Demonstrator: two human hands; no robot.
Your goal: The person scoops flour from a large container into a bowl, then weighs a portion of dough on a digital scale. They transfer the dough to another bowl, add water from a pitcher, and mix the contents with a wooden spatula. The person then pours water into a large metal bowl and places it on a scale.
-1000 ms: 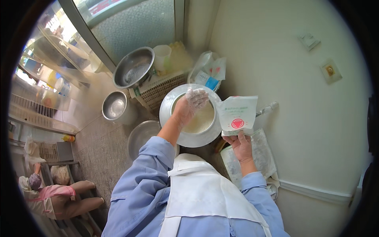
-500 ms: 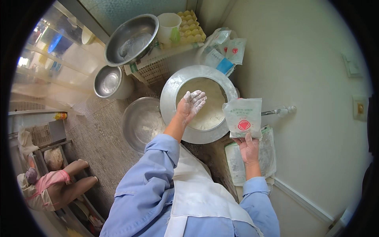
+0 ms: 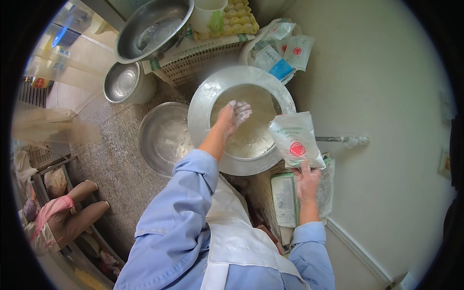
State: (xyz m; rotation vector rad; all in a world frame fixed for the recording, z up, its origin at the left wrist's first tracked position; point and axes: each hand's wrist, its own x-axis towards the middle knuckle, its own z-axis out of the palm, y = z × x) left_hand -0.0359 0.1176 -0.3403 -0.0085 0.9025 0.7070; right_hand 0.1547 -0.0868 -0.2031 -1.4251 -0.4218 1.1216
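My left hand (image 3: 234,115) hovers over the mouth of a big round metal pot (image 3: 201,104) with a wide flat rim. Its palm is turned up, the fingers a little bent with nothing clearly in them, and white powder coats the skin. Pale powder (image 3: 251,133) fills the pot below it. On the right, my right hand (image 3: 307,181) grips the lower edge of a white plastic packet (image 3: 293,137) marked with a red emblem. The packet stands upright beside the pot's right rim, and some of my fingers are hidden behind it.
A shallow metal basin (image 3: 166,135) lies left of the pot. Behind stand a bucket (image 3: 131,87), a large steel bowl (image 3: 145,46), an egg tray (image 3: 240,19) and more packets (image 3: 297,52). A wall (image 3: 382,159) bounds the right; another person (image 3: 60,220) is at lower left.
My left hand's fingers have bent inward from a flatter spread. The packet in my right hand has tilted slightly and come closer to the pot. The whole view has shifted a little.
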